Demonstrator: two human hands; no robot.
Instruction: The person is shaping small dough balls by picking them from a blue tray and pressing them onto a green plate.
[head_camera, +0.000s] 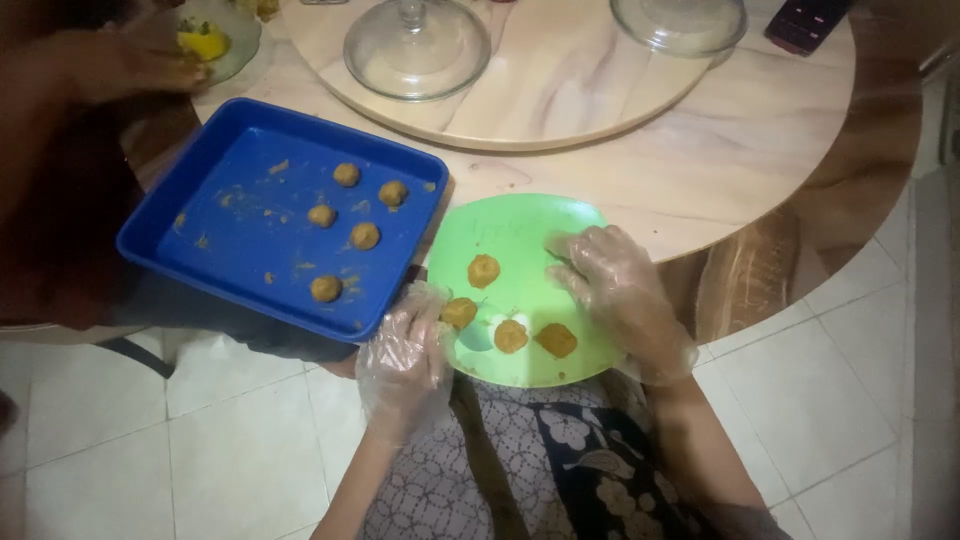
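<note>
Nearest the viewer, both forearms rise from a patterned lap toward a green plate (520, 225) overhanging the near edge of the table (760, 130). Both hands wear clear plastic gloves. Left hand (405, 355): at plate's near-left rim, fingers curled narrow, fingertips pinching a brown dough ball (459, 312). Right hand (610, 280): over plate's right side, palm down, fingers loosely spread toward the left, touching the plate surface; holds nothing visible. On the plate, btwn the hands: three more brown pieces, one toward the centre (484, 270), two near the near rim (511, 336) (557, 340), all apart from each other.

Left of plate, just beside it: blue rectangular tray (200, 240) w/ five small brown balls (365, 236) and scattered crumbs, tilted off the table edge.

Farther: round turntable (560, 95) carrying two glass dome lids (416, 48). Far left: another person's hand (125, 62) at a small bowl w/ yellow contents (205, 44). Far right: dark phone (808, 22).
</note>
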